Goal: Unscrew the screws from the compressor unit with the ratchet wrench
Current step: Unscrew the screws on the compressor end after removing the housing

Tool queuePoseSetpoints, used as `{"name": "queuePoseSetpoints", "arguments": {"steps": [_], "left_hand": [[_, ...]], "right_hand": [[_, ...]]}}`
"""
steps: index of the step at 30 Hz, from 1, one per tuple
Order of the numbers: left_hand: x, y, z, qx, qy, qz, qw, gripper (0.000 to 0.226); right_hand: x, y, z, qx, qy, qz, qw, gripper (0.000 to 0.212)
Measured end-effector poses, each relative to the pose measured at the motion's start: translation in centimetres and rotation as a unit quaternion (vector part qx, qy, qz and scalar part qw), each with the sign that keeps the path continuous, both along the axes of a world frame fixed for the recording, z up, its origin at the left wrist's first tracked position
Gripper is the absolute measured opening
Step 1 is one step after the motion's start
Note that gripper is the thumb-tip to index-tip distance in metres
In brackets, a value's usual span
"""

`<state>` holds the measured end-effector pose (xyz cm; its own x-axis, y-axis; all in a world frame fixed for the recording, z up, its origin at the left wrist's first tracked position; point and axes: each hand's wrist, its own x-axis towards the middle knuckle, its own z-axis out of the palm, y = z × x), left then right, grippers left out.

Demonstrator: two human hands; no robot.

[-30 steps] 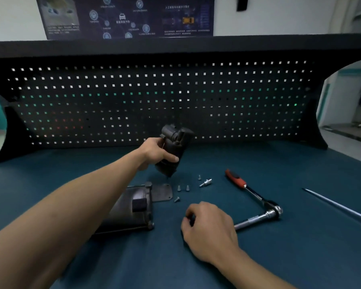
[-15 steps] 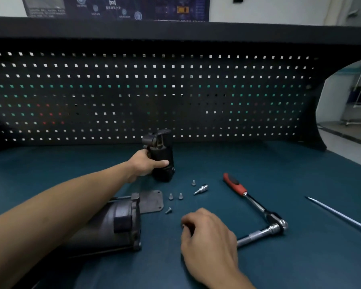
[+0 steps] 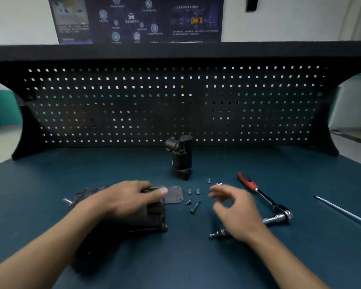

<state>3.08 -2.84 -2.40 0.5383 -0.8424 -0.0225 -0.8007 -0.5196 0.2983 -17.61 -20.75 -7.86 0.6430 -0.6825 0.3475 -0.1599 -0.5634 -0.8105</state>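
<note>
Grip of left hand [image 3: 131, 198] flat on compressor unit [image 3: 154, 216]; right hand [image 3: 238, 211] loose, empty.

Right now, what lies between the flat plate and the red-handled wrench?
Loose screws and a longer bolt lie there, the right hand beside them, in the head view.

The compressor unit [image 3: 154, 215] lay on the surface [image 3: 279, 163] at the left, under the left hand [image 3: 131, 199]. Loose screws [image 3: 189, 191] lay just right of it, the ratchet wrench [image 3: 261, 195] farther right. A detached part [image 3: 180, 161] stood upright behind the screws, before the pegboard [image 3: 175, 105].
</note>
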Motion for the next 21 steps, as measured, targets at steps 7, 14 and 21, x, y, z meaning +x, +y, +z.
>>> {"name": "queuePoseSetpoints", "arguments": {"steps": [7,14,21], "left_hand": [[-2.8,2.6,-1.3,-0.044,-0.15,-0.025,0.987,0.084],[-5.2,2.8,-2.3,-0.056,-0.163,-0.038,0.984,0.076],[-6.1,1.9,-1.2,-0.028,-0.094,-0.005,0.995,0.063]], "right_hand": [[-6.5,-5.9,0.6,-0.059,0.22,-0.315,0.922,0.049],[-6.0,-4.9,0.6,-0.022,0.338,-0.267,0.902,0.012],[-6.5,-5.0,0.6,0.202,0.156,-0.159,0.954,0.011]]}}
